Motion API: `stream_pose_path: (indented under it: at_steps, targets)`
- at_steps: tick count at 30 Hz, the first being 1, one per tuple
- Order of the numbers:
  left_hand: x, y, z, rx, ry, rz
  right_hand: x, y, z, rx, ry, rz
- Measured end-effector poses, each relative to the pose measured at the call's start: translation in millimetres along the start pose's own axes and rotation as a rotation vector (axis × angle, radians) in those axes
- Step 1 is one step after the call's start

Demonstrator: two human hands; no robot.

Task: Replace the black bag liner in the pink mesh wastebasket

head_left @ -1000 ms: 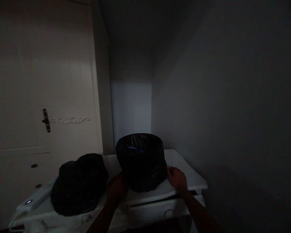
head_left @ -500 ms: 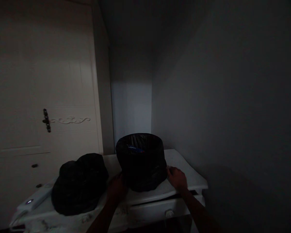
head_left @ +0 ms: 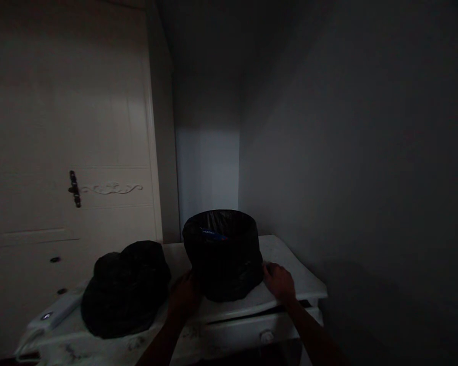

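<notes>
A round bin lined with a black plastic bin bag (head_left: 225, 274) stands upright on a white dresser top (head_left: 278, 249). The bag is folded over the rim, so the bin itself is hidden. Inside lies a blue packet (head_left: 212, 234) with pale lettering. On the bag's left side, low down, is my left hand (head_left: 183, 295), its fingers closed against the plastic and partly lost in shadow. My right hand (head_left: 279, 281) pinches the bag's lower right side with bent fingers.
Left of the bin sits a bulging black plastic bag (head_left: 125, 290). A white power strip (head_left: 48, 316) lies at the dresser's left end. Behind is a white wardrobe door (head_left: 110, 127) with a dark handle (head_left: 74, 188); a grey wall (head_left: 347, 152) rises at right. The room is dim.
Almost nothing differs. Both hands stay at the bag's sides, and the view has shifted very slightly.
</notes>
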State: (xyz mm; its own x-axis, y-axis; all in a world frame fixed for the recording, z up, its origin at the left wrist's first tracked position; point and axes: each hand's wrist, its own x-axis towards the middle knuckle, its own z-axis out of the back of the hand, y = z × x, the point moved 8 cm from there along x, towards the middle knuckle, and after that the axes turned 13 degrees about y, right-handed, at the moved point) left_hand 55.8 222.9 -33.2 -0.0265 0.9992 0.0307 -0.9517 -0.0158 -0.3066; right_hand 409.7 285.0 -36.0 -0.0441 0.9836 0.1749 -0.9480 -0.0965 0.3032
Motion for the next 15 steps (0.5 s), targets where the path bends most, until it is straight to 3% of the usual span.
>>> stream_pose_path:
  at_steps: [15]
  targets:
    - [0.5,2.8,-2.1,-0.031,0.006,0.014,-2.0,0.6,2.4,0.017,-0.018,-0.005]
